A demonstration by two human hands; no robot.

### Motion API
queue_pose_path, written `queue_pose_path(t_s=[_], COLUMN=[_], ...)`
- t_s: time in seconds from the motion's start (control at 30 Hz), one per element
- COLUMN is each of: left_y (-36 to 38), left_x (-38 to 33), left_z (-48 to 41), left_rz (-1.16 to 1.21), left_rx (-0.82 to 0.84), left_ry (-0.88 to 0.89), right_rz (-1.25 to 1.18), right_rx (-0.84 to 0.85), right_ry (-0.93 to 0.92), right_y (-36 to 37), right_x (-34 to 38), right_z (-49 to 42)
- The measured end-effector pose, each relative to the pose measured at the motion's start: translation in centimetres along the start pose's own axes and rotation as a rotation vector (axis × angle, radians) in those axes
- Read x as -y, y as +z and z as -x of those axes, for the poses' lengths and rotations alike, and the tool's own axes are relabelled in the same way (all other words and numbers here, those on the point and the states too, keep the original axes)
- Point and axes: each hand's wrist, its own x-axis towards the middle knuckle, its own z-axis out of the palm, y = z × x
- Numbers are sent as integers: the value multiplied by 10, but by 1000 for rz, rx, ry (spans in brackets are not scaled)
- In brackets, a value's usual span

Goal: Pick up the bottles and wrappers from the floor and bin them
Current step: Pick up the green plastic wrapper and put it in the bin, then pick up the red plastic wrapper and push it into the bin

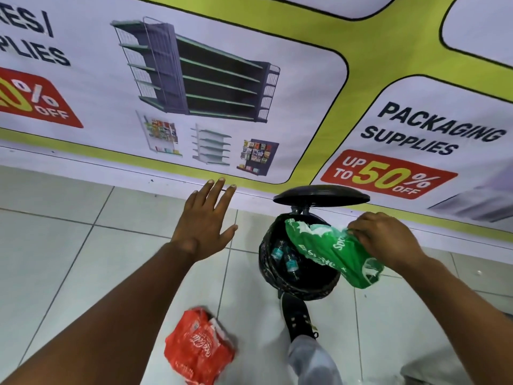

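Note:
My right hand (384,237) grips a crumpled green Sprite wrapper (330,250) and holds it over the mouth of a black pedal bin (268,269). The bin's lid (322,195) stands raised, and a black shoe (297,315) rests on the pedal. Inside the bin lie two clear bottles with teal labels (284,258). My left hand (206,220) hovers empty with fingers spread, left of the bin, above the tiles. A crumpled red Coca-Cola wrapper (198,347) lies on the floor near my feet, below the left forearm.
A large printed banner (249,87) showing shelving and discount signs covers the wall right behind the bin. The floor is pale square tiles (69,259) with grey grout lines.

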Motion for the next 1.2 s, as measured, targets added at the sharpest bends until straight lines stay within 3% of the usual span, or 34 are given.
queue_pose_path(t_s=[0.13, 0.27, 0.67, 1.0, 1.2], left_y=[8, 15, 53, 235, 346], left_x=[5, 9, 34, 83, 103], left_z=[3, 4, 48, 179, 230], left_rz=[-15, -35, -30, -90, -107], left_rx=[23, 54, 147, 613, 690], left_ry=[-8, -12, -27, -175, -305], right_rz=[6, -79, -195, -421, -410], right_rx=[210, 72, -1, 6, 32], right_ry=[133, 175, -205, -386, -448], right_y=[29, 35, 66, 217, 287], right_x=[-2, 7, 89, 196, 195], right_z=[-15, -30, -51, -57, -55])
